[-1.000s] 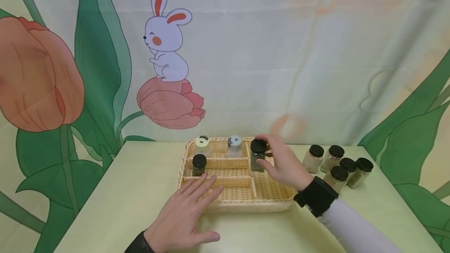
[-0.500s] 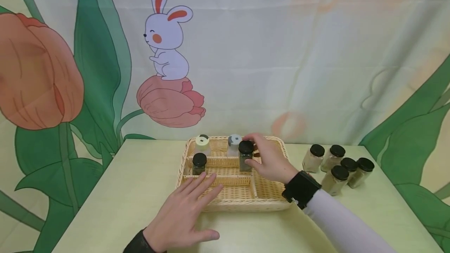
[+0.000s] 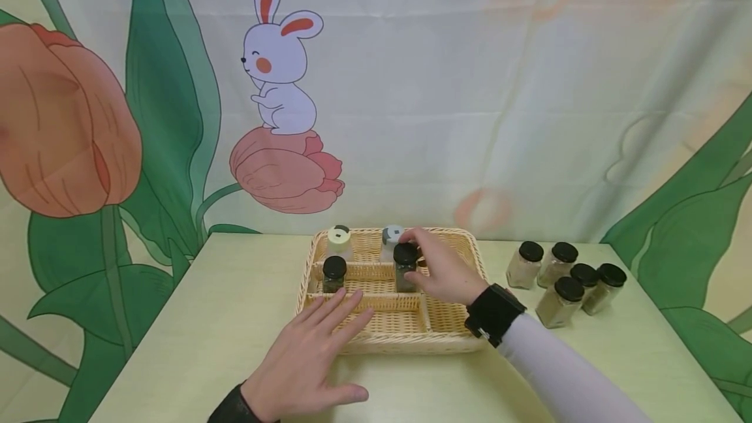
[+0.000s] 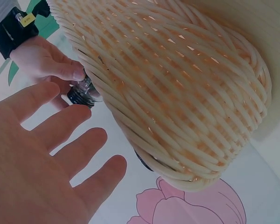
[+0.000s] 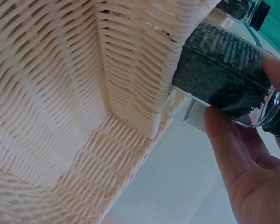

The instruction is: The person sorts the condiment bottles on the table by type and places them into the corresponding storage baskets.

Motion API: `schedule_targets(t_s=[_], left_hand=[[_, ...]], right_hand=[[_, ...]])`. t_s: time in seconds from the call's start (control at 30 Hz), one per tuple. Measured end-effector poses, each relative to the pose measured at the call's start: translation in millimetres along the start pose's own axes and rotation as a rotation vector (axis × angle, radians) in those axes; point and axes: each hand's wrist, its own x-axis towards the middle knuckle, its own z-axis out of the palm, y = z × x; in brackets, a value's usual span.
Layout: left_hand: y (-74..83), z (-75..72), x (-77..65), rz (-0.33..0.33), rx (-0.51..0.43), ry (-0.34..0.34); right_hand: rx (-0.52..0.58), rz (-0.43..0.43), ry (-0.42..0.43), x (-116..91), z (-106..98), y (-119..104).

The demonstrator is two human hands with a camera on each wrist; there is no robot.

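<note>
My right hand (image 3: pixel 449 273) pinches a glass jar (image 3: pixel 405 276) of dark green dried herbs with a black lid, thumb and fingers near its top. The jar is upright at the right end of the wicker basket's (image 3: pixel 423 343) middle compartment. In the right wrist view the same herb jar (image 5: pixel 224 70) has its base hidden behind a woven wall. A similar black-lidded jar (image 3: pixel 333 275) stands at that compartment's left end. My left hand (image 3: pixel 311 358) lies flat with spread fingers by the basket's front left edge, holding nothing.
In the basket's back compartment stand a yellow-topped container (image 3: pixel 339 242) and a blue-grey-topped container (image 3: pixel 391 242). Several black-lidded jars, one of them a front jar (image 3: pixel 558 305), stand on the table (image 3: pixel 176 338) to the right. Behind hangs a printed curtain (image 3: pixel 411 116).
My right hand has carried the herb jar leftward from above the right compartment, then slightly down into the middle compartment's right end. My left hand has stayed put.
</note>
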Motion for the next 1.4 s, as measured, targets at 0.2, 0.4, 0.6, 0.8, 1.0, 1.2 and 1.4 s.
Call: schedule_targets(t_s=[0.2, 0.4, 0.6, 0.8, 1.0, 1.2, 1.4], left_hand=[[-0.3, 1.7, -0.7, 0.01, 0.001, 0.01], [0.3, 1.6, -0.9, 0.02, 0.001, 0.016], [1.1, 0.6, -0.6, 0.005, -0.004, -0.009], [0.8, 0.5, -0.5, 0.009, -0.001, -0.003], [1.4, 0.0, -1.0, 0.001, 0.008, -0.012], [1.9, 0.3, -1.5, -0.01, 0.008, -0.03], [1.7, -0.1, -1.2, 0.001, 0.006, -0.015]], right_hand=[[-0.022, 0.017, -0.045, 3.4, 2.4, 1.4], [-0.042, 0.052, -0.093, 6.9, 6.6, 1.9], [-0.041, 0.064, -0.132, 8.9, 10.4, 5.1], [-0.049, 0.079, -0.147, 10.1, 11.1, 5.2], [-0.075, 0.064, -0.153, 10.0, 10.0, 6.6], [-0.103, 0.052, -0.156, 10.1, 9.9, 8.7], [-0.094, 0.072, -0.166, 11.3, 10.7, 9.5]])
